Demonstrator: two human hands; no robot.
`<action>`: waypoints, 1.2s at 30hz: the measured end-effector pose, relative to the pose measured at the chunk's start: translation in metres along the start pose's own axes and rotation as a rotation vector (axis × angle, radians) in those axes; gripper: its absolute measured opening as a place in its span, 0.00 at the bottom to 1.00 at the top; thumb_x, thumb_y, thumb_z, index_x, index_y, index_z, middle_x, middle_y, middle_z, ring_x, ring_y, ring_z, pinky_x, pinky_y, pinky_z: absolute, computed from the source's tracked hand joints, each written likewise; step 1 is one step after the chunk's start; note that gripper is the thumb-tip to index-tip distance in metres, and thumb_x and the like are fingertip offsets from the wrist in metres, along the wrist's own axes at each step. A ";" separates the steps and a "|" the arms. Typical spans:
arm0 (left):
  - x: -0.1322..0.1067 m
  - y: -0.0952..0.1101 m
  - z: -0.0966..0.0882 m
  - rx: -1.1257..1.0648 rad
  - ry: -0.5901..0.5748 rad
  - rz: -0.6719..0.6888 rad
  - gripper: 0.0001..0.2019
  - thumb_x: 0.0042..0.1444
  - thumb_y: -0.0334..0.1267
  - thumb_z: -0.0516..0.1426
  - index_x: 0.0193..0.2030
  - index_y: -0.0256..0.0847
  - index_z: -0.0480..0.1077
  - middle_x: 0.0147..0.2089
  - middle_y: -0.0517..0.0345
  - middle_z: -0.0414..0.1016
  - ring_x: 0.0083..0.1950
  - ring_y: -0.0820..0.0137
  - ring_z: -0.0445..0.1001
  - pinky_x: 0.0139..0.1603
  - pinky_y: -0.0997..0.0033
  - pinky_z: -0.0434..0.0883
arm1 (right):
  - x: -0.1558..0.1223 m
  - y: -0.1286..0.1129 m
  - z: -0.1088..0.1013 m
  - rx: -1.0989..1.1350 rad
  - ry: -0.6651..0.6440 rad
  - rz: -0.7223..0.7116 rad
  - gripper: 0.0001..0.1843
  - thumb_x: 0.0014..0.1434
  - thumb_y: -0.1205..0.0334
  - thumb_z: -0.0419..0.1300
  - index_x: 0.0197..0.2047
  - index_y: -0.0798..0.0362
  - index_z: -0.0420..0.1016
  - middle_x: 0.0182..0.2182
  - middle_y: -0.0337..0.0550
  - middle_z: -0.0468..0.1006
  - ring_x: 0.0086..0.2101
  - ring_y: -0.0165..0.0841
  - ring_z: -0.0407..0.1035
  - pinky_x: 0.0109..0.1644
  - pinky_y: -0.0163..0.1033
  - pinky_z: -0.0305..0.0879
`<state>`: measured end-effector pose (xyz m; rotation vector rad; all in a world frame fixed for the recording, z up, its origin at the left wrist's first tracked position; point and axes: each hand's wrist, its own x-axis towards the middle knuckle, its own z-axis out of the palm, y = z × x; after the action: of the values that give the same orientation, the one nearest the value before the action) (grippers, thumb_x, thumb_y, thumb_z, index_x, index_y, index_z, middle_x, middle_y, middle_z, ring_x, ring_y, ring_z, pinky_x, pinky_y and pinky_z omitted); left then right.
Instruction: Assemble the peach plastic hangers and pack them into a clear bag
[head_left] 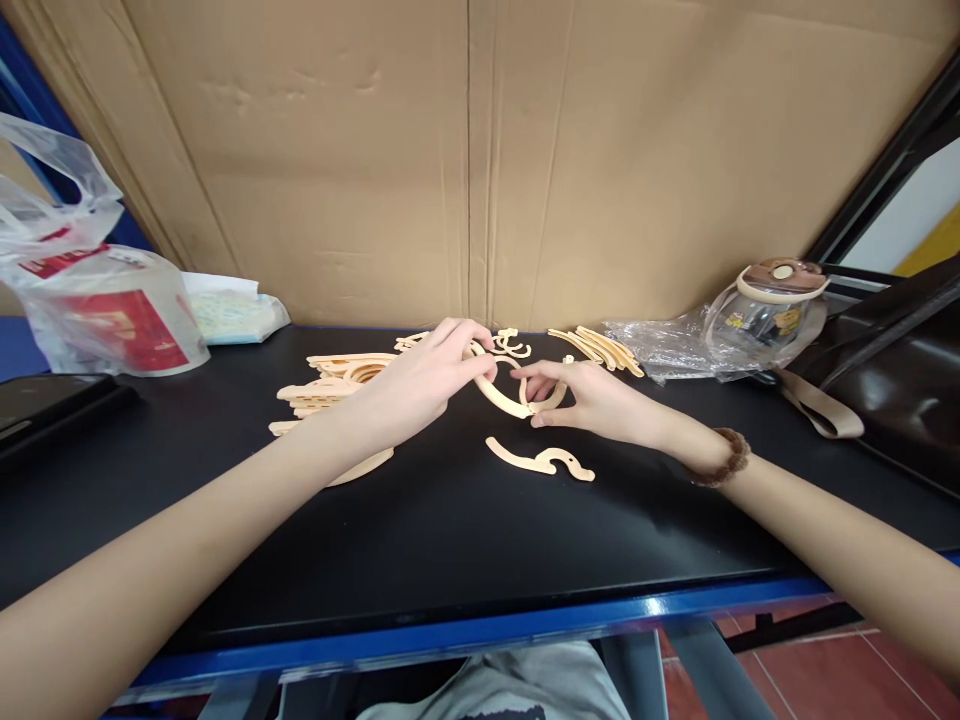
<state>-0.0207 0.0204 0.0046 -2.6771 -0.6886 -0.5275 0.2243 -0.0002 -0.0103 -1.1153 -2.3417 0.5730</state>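
My left hand (431, 375) is closed in a pinch on the upper end of a thin curved wooden piece (501, 398), just above the black table (450, 530). My right hand (592, 395) pinches the other end of the same arc, where a second small curved piece (553, 402) meets it. A flat wavy wooden piece (541, 460) lies on the table just in front of both hands. More flat wooden cut-outs (330, 385) are stacked under and behind my left wrist, and a bundle of curved strips (600, 348) lies behind my right hand.
A cardboard sheet (480, 150) stands along the back. At left sit a plastic bag with red print (97, 310), a tissue pack (232, 312) and a dark flat object (52, 405). At right are crumpled clear plastic (667, 345), a clear jar (772, 310) and a brown bag (892, 390).
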 end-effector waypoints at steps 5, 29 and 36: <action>0.001 0.003 0.006 -0.007 0.135 -0.076 0.15 0.59 0.21 0.45 0.43 0.41 0.67 0.53 0.51 0.64 0.51 0.63 0.63 0.46 0.63 0.67 | 0.001 -0.002 0.009 0.122 -0.026 -0.071 0.13 0.56 0.61 0.63 0.45 0.52 0.72 0.33 0.38 0.74 0.34 0.30 0.69 0.38 0.37 0.68; 0.008 0.025 0.026 -1.155 0.051 -0.706 0.20 0.54 0.30 0.54 0.55 0.41 0.61 0.47 0.50 0.71 0.31 0.73 0.73 0.29 0.70 0.74 | -0.008 -0.027 0.014 -0.356 0.014 -0.201 0.06 0.63 0.64 0.56 0.39 0.50 0.61 0.34 0.39 0.73 0.32 0.31 0.67 0.35 0.35 0.60; 0.000 0.022 0.028 -0.568 -0.031 -0.543 0.19 0.61 0.32 0.49 0.59 0.45 0.61 0.44 0.56 0.73 0.36 0.69 0.72 0.39 0.66 0.70 | -0.004 -0.012 -0.002 -0.480 0.037 -0.103 0.05 0.60 0.64 0.58 0.33 0.52 0.66 0.29 0.38 0.72 0.31 0.31 0.65 0.35 0.35 0.57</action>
<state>-0.0022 0.0134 -0.0252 -2.9890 -1.4841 -0.9369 0.2204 -0.0099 -0.0026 -1.1769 -2.5563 -0.0568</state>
